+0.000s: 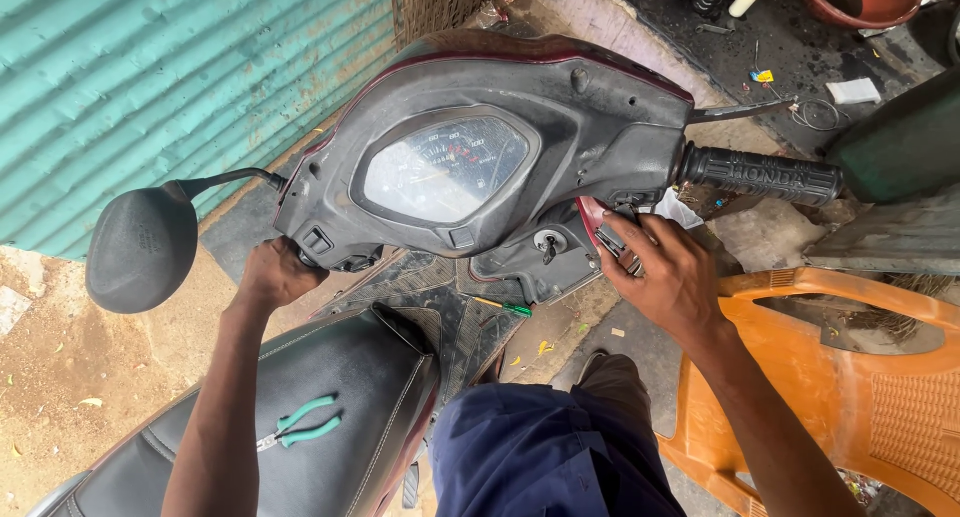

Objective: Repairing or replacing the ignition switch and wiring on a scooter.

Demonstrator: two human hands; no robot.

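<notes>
Ribbed rubber handlebar grip (760,174) (matte blk plastic)

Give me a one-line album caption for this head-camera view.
Left hand grips a scooter's left handlebar while right hand works beneath the right grip; green-handled pliers rest on the seat.

One scooter (500,147), one mirror (140,247), one pliers (300,427) — two hands.

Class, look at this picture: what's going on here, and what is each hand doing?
A person stands over a scooter's handlebar panel. The left hand grips the left handlebar end below the mirror. The right hand presses a small metal part against the panel's underside, below the right grip. Green-handled pliers lie on the seat, a screwdriver on the footboard, and an orange chair stands on the right.
</notes>
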